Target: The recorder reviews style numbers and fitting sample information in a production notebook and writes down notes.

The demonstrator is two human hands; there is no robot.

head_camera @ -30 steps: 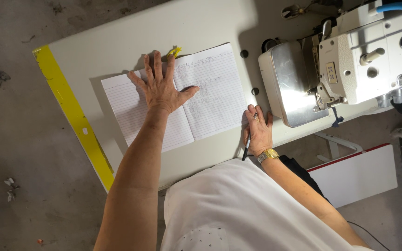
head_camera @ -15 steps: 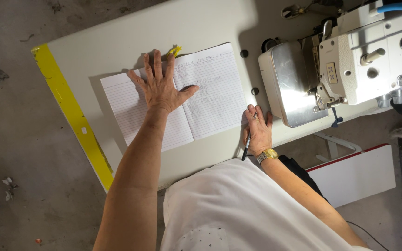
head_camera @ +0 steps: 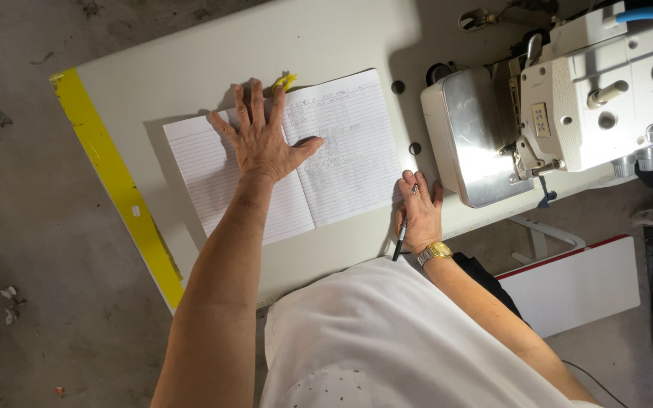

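Pressing flat on the open notebook (head_camera: 341,162), the left hand (head_camera: 264,143) had its fingers spread wide across the middle fold, while the right hand (head_camera: 419,215) gripped a dark pen (head_camera: 400,240) just beside the page's edge.

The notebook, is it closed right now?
No, the notebook lies open, with the left hand flat across its pages.

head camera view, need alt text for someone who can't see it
Seen from above, a person's left hand presses flat on an open lined notebook on a pale sewing table, while the right hand, wearing a gold watch, holds a pen beside the notebook's right edge. An industrial sewing machine sits at right.
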